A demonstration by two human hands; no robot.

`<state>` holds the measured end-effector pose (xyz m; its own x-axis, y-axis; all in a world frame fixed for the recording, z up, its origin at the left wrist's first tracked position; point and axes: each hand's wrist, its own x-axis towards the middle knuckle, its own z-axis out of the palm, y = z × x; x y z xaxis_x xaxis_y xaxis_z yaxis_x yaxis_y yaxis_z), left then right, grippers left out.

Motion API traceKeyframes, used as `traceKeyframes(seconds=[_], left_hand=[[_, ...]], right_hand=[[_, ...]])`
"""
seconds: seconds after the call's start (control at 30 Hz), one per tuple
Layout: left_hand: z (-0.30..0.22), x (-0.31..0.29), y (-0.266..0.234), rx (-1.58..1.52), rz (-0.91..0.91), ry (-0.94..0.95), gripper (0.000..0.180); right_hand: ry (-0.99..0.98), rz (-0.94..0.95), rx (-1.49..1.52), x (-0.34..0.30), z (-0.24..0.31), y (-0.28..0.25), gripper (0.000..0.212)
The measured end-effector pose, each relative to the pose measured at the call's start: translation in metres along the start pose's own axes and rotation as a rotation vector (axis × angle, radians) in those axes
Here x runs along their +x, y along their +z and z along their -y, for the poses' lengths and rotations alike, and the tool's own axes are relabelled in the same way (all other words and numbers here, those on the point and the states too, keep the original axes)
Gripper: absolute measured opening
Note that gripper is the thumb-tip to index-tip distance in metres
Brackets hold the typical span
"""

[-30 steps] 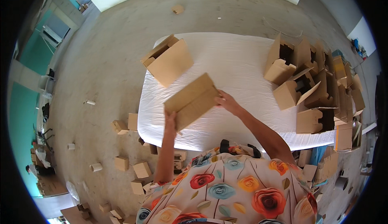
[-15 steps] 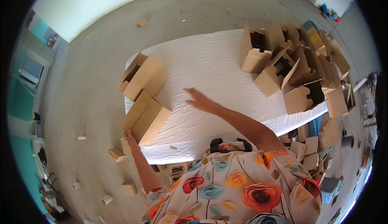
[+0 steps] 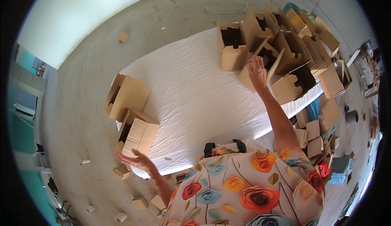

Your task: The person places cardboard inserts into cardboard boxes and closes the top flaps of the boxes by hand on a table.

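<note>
My right hand (image 3: 257, 71) reaches to the group of boxes on the right. Its fingers are bent closed over the near side of an open cardboard box (image 3: 247, 81) with raised flaps. At the left end of the white-covered table (image 3: 183, 95), my left hand (image 3: 136, 160) has its fingers spread. It is just in front of a cardboard box (image 3: 142, 134) lying on its side with its opening to the left; whether it touches the box I cannot tell. Behind that lies another tipped cardboard box (image 3: 131, 97).
Several upright open boxes (image 3: 234, 57) crowd the table's right end. Cardboard pieces (image 3: 313, 130) are piled on the floor at the right. Small cardboard bits (image 3: 140, 203) and white rolls (image 3: 121, 216) lie on the floor at the left. A wall (image 3: 89, 18) rises beyond.
My right hand has moved from mid-table right to the open box. The near left box has turned, its opening now showing. My left hand has opened away from it. The view has shifted right.
</note>
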<state>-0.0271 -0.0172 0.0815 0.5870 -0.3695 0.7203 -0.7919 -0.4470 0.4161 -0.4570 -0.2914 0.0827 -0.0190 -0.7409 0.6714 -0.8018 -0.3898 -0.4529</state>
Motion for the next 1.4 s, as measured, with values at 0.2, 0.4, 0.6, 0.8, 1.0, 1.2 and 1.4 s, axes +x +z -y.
traceKeyframes(seconds=[0.2, 0.4, 0.6, 0.8, 1.0, 1.2, 1.4], left_hand=[[-0.103, -0.042, -0.001, -0.41, 0.395, 0.199, 0.031], [-0.155, -0.073, 0.006, -0.711, 0.685, 0.308, 0.037], [-0.204, -0.075, 0.007, -0.986, 1.021, 0.308, 0.033], [-0.27, -0.067, 0.016, -1.146, 0.968, 0.456, 0.032], [-0.292, -0.077, 0.064, -1.157, 1.17, 0.359, 0.022], [-0.269, -0.093, 0.078, -0.575, 1.19, 0.422, 0.033], [-0.248, -0.137, 0.069, -0.226, 1.349, 0.519, 0.081]], right_hand=[[0.107, 0.212, -0.204, -0.04, -0.055, -0.001, 0.034], [0.442, 0.66, -0.364, -0.012, -0.072, -0.01, 0.07], [0.326, 0.662, -0.328, -0.021, -0.044, -0.027, 0.035], [0.02, 0.7, -0.249, -0.065, 0.053, -0.033, 0.016], [0.188, 0.735, 0.096, -0.088, 0.084, -0.036, 0.014], [0.089, 0.722, -0.128, -0.093, 0.036, -0.06, 0.023], [0.165, 0.431, -0.332, -0.108, 0.007, -0.092, 0.076]])
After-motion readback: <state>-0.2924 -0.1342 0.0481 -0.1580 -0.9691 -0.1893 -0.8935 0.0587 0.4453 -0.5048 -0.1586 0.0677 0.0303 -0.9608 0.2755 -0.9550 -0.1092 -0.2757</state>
